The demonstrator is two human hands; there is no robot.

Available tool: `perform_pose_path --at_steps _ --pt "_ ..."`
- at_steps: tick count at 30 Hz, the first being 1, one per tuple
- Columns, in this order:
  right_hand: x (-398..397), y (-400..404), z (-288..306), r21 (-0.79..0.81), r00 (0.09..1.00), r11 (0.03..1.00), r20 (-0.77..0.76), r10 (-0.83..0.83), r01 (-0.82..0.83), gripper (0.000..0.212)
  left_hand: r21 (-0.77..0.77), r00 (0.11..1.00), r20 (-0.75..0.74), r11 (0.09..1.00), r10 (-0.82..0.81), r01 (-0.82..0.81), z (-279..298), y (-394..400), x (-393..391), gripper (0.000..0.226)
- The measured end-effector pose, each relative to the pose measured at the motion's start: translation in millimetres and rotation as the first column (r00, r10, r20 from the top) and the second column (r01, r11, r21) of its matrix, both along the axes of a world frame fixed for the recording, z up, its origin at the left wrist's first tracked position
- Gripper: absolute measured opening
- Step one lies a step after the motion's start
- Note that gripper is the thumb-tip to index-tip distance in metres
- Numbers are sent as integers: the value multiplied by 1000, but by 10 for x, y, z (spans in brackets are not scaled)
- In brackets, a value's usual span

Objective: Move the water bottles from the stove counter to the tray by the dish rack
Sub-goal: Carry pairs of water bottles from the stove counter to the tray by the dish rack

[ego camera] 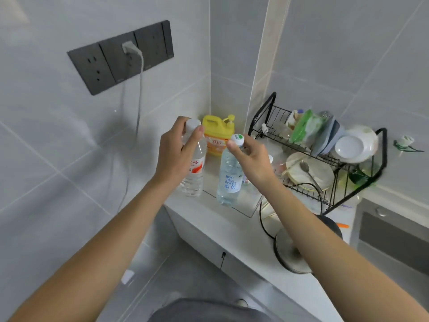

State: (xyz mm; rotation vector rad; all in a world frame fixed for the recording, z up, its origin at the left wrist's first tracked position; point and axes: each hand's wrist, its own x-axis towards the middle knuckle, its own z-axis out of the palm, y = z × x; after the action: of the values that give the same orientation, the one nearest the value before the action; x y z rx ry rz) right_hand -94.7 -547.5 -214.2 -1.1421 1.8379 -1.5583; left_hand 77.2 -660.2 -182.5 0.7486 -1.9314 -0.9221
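My left hand [176,152] grips the neck of a clear water bottle with a red-and-white label [193,175], just under its white cap. My right hand [250,159] pinches the neck of a second clear bottle with blue lettering [228,182], below its white-and-green cap. Both bottles are upright over the near left part of a clear tray [249,206] on the white counter. I cannot tell whether their bases touch it. The black wire dish rack [325,159] stands just right of the tray.
A yellow detergent jug [218,135] stands in the corner behind the bottles. The rack holds plates, bowls, a spoon and a green bag. A round dark kettle [294,249] with a black cord sits on the counter under my right forearm. A dark socket panel [120,56] hangs on the left wall.
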Motion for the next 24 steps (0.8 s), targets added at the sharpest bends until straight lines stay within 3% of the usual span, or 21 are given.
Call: perform_pose_path --at_steps 4,8,10,12,15,24 --pt "-250 -410 -215 116 990 990 -125 -65 79 11 -6 996 66 999 -53 54 -211 -530 -358 18" --pt "-337 -681 -507 229 954 946 -244 -174 231 29 -25 966 221 990 -133 142 -639 -1008 -661 24" --pt "-341 -775 -687 275 941 920 -266 -207 280 23 -34 934 309 979 -179 199 -856 -1188 -767 38" --pt "-327 -846 -847 332 930 888 -289 -226 319 11 -22 907 354 967 -228 252 -1027 -1303 -857 38" --pt "-269 -909 -1036 398 899 823 -334 -283 406 25 54 877 380 953 -295 298 -1263 -1409 -941 33" --pt "-169 -902 -1319 581 875 684 -448 -183 441 43 93 717 557 889 -419 448 -1783 -1550 -1048 37"
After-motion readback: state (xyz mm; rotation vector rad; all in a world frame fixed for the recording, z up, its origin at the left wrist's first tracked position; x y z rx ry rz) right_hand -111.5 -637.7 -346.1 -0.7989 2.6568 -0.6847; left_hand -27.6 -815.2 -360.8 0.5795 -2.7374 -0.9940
